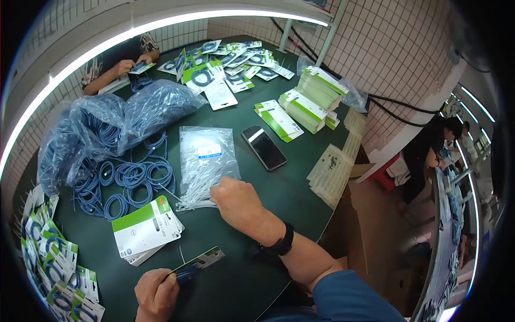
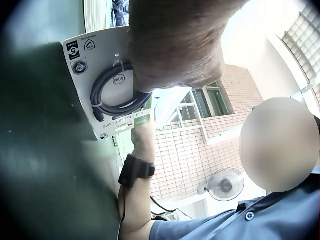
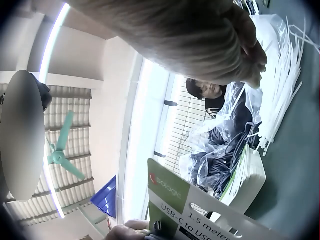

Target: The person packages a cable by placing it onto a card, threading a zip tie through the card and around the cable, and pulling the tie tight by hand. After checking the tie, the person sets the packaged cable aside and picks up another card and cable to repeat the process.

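My left hand (image 1: 155, 294) grips a printed card (image 2: 107, 42) by its edge. A coiled blue USB-C cable (image 2: 97, 97) lies against the card, and a thin white tie (image 1: 182, 254) sticks up from it. Farther forward, my right hand (image 1: 233, 201) reaches down to a heap of white cable ties (image 1: 197, 199) at the mouth of a clear plastic bag (image 1: 206, 139). In the right wrist view its fingers (image 3: 245, 35) are bent, with the tips right at the ties (image 3: 280, 85); I cannot tell whether they pinch one.
A stack of green-and-white cards (image 1: 144, 228) lies between my hands. Behind it are loose coiled cables (image 1: 142, 180) and a plastic bag of cables (image 1: 155, 107). A phone (image 1: 264, 148), more card stacks (image 1: 303, 110) and finished packs (image 1: 201, 78) lie around. Another person's hands (image 1: 126, 67) work opposite.
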`<act>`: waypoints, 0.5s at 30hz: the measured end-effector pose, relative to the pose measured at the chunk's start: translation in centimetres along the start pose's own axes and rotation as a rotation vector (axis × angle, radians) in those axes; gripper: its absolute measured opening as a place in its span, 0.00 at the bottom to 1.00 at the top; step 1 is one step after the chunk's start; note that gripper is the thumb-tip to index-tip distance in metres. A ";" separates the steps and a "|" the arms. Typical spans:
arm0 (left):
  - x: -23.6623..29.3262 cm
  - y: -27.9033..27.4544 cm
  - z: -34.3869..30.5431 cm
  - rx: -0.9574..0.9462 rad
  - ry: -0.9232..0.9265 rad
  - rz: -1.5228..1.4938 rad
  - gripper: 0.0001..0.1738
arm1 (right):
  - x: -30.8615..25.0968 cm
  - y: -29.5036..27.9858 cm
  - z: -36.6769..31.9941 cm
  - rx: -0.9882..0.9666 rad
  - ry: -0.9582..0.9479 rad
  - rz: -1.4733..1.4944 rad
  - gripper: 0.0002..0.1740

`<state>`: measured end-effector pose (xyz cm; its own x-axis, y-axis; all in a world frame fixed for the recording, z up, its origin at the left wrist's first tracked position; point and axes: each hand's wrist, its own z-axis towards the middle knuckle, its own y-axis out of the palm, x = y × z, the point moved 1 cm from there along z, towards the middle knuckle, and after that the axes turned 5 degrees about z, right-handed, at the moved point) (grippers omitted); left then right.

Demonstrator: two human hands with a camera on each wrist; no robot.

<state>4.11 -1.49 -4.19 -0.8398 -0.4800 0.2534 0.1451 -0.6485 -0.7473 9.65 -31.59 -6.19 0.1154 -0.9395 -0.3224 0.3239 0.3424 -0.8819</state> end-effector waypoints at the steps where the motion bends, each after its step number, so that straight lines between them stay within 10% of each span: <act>1: 0.2 0.1 0.2 0.007 0.011 -0.007 0.15 | -0.1 0.1 0.1 0.001 0.011 0.057 0.08; 15: 1.6 2.2 4.1 -0.066 0.182 -0.058 0.15 | 0.0 -0.9 1.2 0.127 -0.034 0.479 0.04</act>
<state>5.27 -6.06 -2.89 -0.9275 -0.3241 0.1866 0.0639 -0.6289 -0.7749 10.44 -31.88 -4.96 0.3091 -0.6771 -0.6678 0.3385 0.7345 -0.5881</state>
